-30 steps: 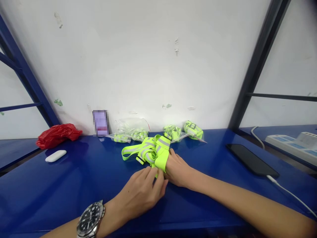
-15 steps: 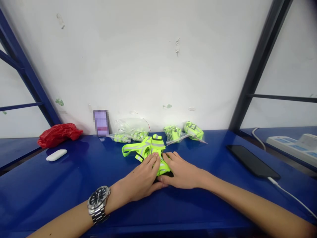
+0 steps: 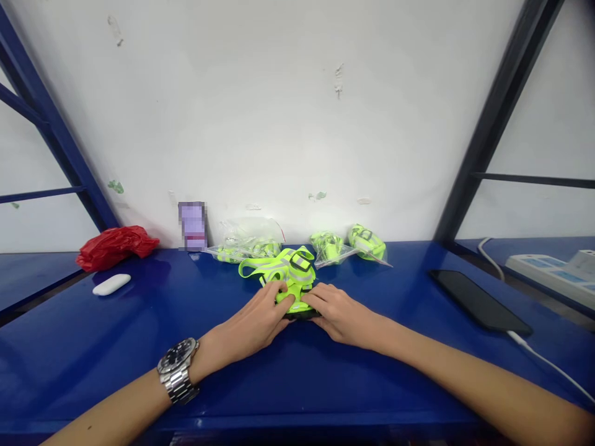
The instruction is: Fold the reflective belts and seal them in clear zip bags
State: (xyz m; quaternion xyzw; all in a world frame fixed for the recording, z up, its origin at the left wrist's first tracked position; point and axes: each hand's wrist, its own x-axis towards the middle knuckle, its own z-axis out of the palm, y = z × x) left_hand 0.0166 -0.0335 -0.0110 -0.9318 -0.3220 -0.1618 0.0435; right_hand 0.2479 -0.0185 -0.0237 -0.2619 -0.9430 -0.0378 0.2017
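A neon yellow-green reflective vest (image 3: 297, 272) with grey stripes and black buckles lies partly bunched up on the blue table (image 3: 297, 384). My left hand (image 3: 260, 313) grips its near left side, fingers curled over the fabric. On the near right side my right hand (image 3: 337, 311) pinches the cloth between thumb and fingers. A dark edge shows under the fabric between the hands. One strap loop sticks out to the left, and the fingertips partly cover the near part of the vest.
Along the wall stand clear bags with neon reflective gear (image 3: 251, 246), (image 3: 328, 246) and a similar bundle (image 3: 366, 240). A red plastic bag (image 3: 116, 246), white earbud case (image 3: 111, 284) and blurred upright phone (image 3: 193, 226) are left. A black phone (image 3: 478, 300) and power strip (image 3: 553, 272) are right.
The vest's upper part has folded over, and a black buckle now faces up on top. My hands have moved slightly apart, with the fingers more curled into the fabric. The view has shifted slightly.
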